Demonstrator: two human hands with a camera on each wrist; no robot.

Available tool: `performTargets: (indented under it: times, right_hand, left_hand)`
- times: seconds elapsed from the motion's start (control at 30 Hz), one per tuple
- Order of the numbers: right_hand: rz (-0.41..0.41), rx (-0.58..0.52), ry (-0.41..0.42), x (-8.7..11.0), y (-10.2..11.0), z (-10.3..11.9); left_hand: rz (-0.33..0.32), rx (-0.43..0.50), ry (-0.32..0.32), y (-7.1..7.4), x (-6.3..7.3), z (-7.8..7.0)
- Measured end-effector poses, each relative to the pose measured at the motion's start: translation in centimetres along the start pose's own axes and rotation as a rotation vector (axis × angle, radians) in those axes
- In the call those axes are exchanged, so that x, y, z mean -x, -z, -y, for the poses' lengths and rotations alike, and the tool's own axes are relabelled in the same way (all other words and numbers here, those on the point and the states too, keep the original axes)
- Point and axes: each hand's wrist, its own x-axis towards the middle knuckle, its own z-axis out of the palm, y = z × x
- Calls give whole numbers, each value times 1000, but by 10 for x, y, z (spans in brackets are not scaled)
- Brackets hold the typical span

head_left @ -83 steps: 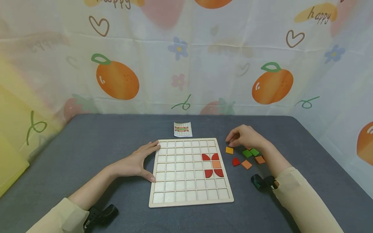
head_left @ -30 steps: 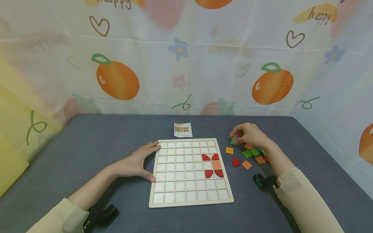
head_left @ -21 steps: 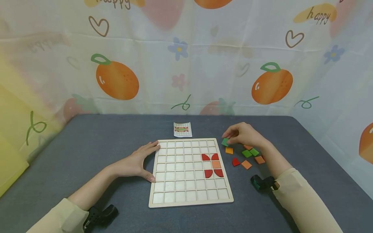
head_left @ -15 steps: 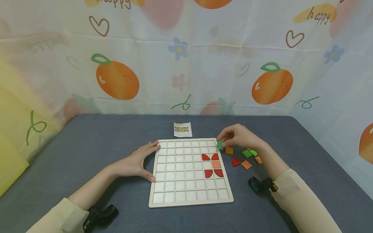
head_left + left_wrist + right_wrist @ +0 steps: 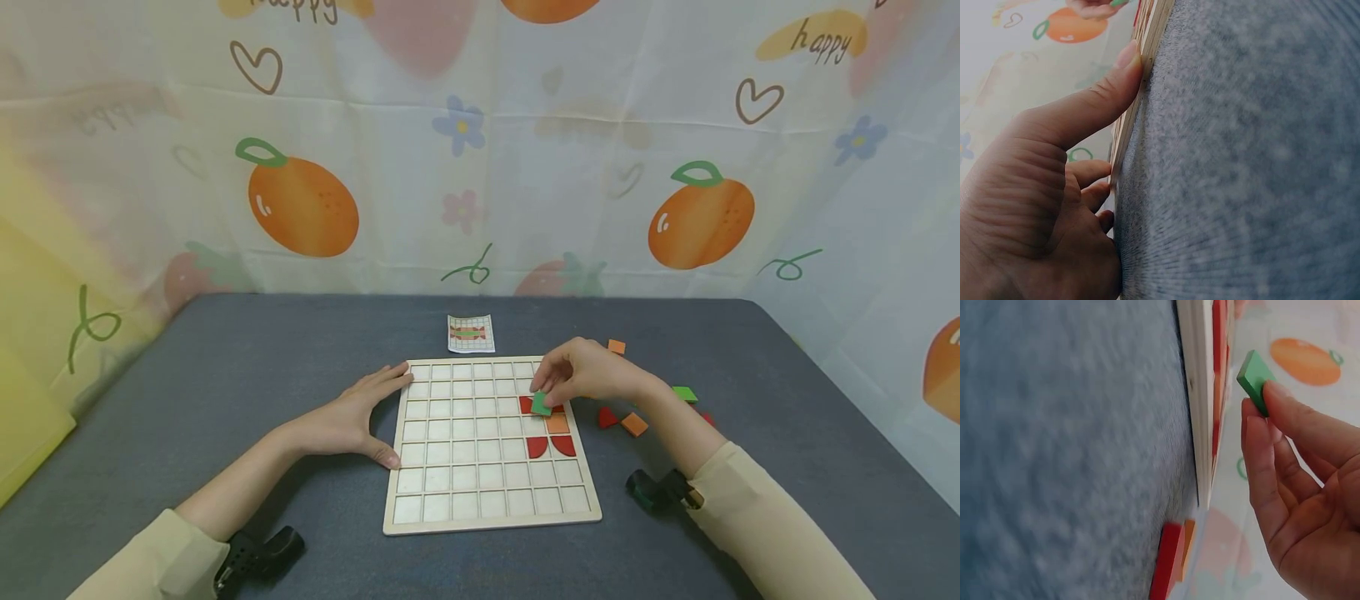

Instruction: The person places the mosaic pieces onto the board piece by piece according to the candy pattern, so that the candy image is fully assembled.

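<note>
My right hand (image 5: 583, 372) pinches a green square tile (image 5: 541, 404) between thumb and fingers over the right part of a wooden grid board (image 5: 457, 528). In the right wrist view the green tile (image 5: 1254, 380) is held tilted, off the board's surface. Red quarter-round pieces (image 5: 537, 447) and an orange square tile (image 5: 557, 423) lie in cells near the board's right side; the hand and tile partly cover the upper red ones. My left hand (image 5: 341, 421) rests with spread fingers along the board's left edge, thumb and fingertips touching the rim, as the left wrist view also shows.
Right of the board lie loose pieces, including a red piece (image 5: 607, 417), orange tiles (image 5: 634, 424) and a green tile (image 5: 685, 394), some hidden under the right forearm. A small pattern card (image 5: 471, 334) lies behind the board. A printed curtain (image 5: 480, 167) hangs behind the table.
My right hand has picked the green tile from the loose pieces and carried it leftward over the red pieces on the board. The left hand has stayed at the board's edge.
</note>
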Motion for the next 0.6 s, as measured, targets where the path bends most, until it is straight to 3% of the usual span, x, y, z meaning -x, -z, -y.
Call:
performTargets:
  times: [0.6]
  right_hand:
    - [76,68,45,-4,-14,10]
  left_hand:
    - [-6,-1,7,0,-1,1]
